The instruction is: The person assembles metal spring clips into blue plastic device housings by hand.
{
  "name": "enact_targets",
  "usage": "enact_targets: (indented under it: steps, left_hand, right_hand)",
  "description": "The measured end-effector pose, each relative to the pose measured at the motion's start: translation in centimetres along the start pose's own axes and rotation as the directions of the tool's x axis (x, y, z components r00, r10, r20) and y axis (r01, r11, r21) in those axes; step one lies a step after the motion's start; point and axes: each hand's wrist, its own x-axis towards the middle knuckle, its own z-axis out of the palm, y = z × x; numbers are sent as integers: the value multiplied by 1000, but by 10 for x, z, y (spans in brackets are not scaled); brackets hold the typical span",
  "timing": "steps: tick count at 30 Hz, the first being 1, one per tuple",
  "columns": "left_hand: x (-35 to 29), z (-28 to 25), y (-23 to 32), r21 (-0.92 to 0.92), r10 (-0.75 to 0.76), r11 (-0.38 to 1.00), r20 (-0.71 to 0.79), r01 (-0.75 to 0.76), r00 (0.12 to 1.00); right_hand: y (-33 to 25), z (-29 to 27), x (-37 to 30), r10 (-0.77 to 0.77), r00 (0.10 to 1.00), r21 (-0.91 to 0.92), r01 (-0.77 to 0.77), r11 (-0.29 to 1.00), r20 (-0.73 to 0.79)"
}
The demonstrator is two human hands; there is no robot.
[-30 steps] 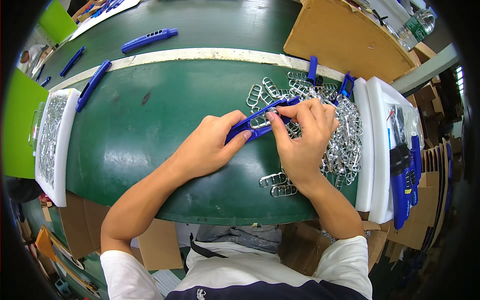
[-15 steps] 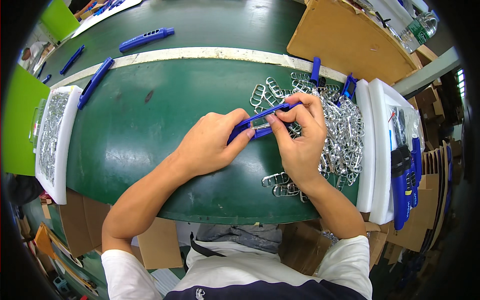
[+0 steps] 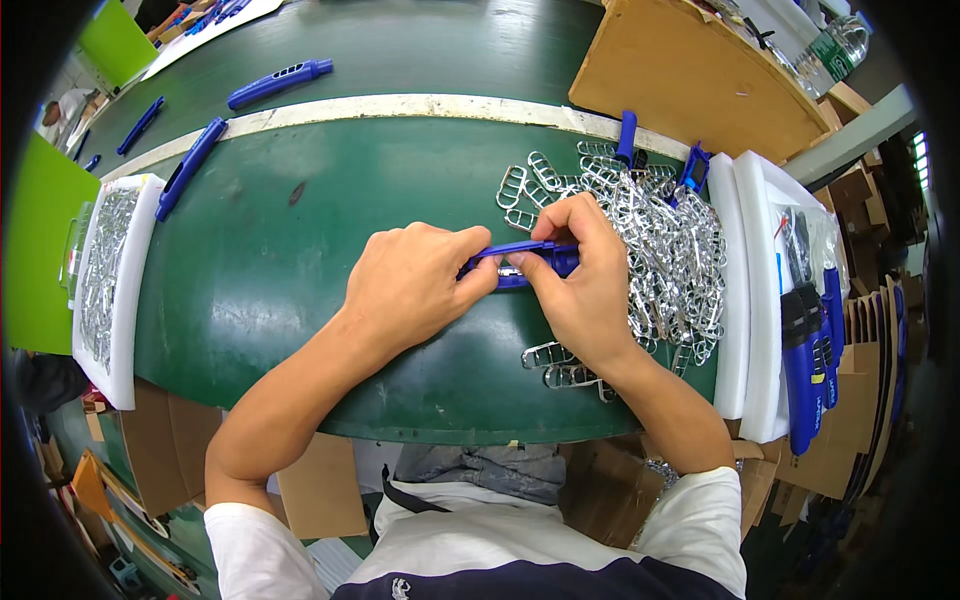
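Above the green table, both hands hold a long blue plastic housing [image 3: 566,262] lying crosswise. My left hand [image 3: 408,278] pinches its left end between thumb and fingers. On the right part, the thumb and fingertips of my right hand [image 3: 590,290] are closed on the housing. Bright metal shows inside its opening, between the two hands; the fingers partly hide it. Just beyond and right of my right hand spreads a heap of shiny slotted metal frames [image 3: 670,260]. Several more frames [image 3: 550,355] lie loose near my right wrist.
A white foam tray [image 3: 124,340] of small metal parts stands at left. Blue housings [image 3: 190,168] lie along the pale strip and on the far surface. White foam slabs [image 3: 735,300] border the right side, with blue tools [image 3: 800,380] beyond. A tan board [image 3: 690,75] stands behind.
The housing has turned closer to level and come slightly nearer me. My right hand has moved left and down, closer to my left hand. A far blue housing has shifted slightly left.
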Motion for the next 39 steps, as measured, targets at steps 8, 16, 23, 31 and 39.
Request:
enact_targets:
  steps: [8, 16, 23, 31, 39]
  left_hand:
    - [2, 0, -1, 40, 7, 999, 3, -7, 1000]
    - [4, 0, -10, -16, 21, 1000, -12, -21, 1000]
    - [6, -4, -6, 18, -76, 997, 64, 75, 995]
    - [8, -2, -7, 35, -17, 999, 75, 14, 997]
    - [7, 1, -9, 14, 16, 1000, 46, -16, 999]
  right_hand:
    - [1, -5, 1, -54, 993, -105, 65, 992, 107]
    - [14, -12, 4, 151, 962, 205, -199, 958, 227]
    - [16, -9, 3, 16, 980, 64, -29, 998, 200]
    - [14, -10, 1, 58, 978, 47, -68, 997, 199]
    - [17, -9, 4, 33, 981, 21, -38, 999, 189]
